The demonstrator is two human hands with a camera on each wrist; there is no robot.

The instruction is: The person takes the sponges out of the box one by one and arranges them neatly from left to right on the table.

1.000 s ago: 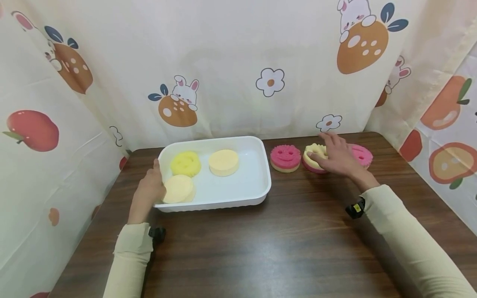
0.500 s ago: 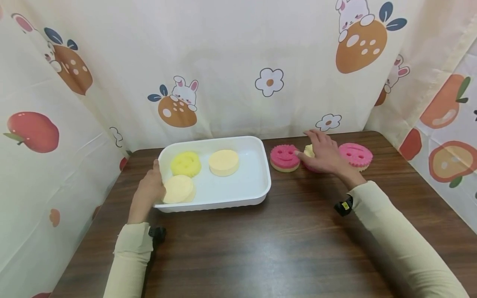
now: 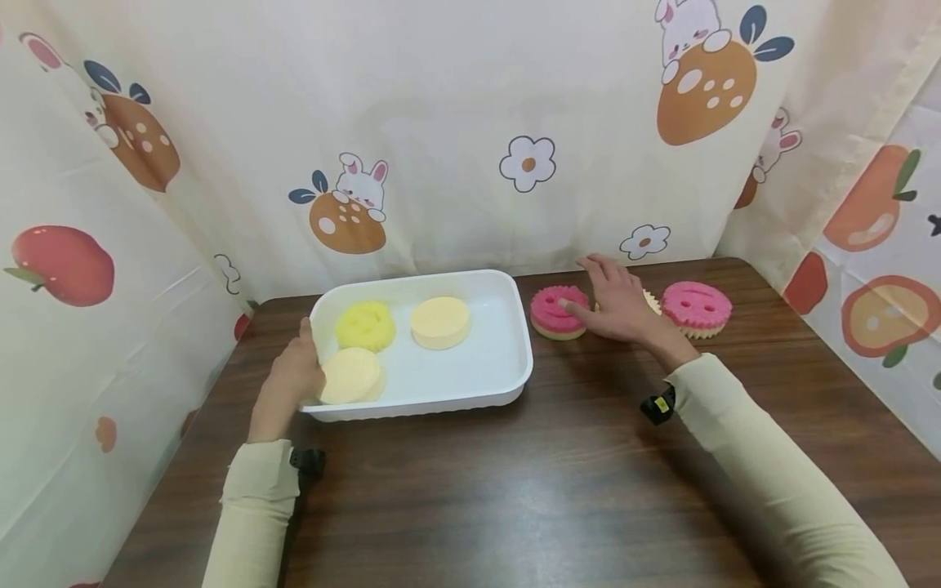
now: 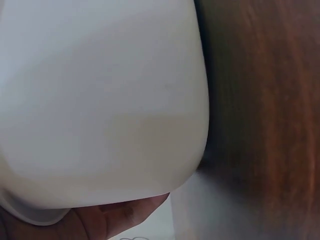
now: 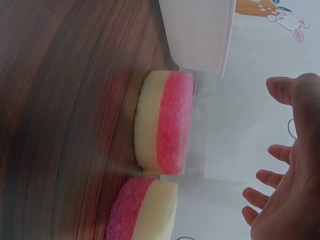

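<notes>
My left hand point(image 3: 292, 371) holds the left rim of a white tray point(image 3: 500, 400); in the left wrist view its fingers point(image 4: 130, 215) show past the tray's wall point(image 4: 115, 110). Inside the tray lie a bright yellow smiley sponge point(image 3: 365, 326) and two pale yellow round sponges, one near the left hand point(image 3: 353, 376), the other farther back point(image 3: 440, 322). Over the table, my right hand point(image 3: 621, 304) hovers with spread fingers between a pink smiley sponge point(image 3: 556, 310) and a cream-topped one point(image 3: 651, 300), which it mostly hides. The right wrist view shows nothing in its grasp.
Another pink smiley sponge point(image 3: 696, 307) lies at the right of the row. The sponges and tray sit on a dark wooden table point(image 3: 470, 498), near its back edge. A printed curtain point(image 3: 441, 122) hangs close behind and along both sides.
My right hand has moved left, from above the cream-topped sponge toward the pink one beside the tray. The right-hand pink sponge is uncovered. My left hand stays on the tray.
</notes>
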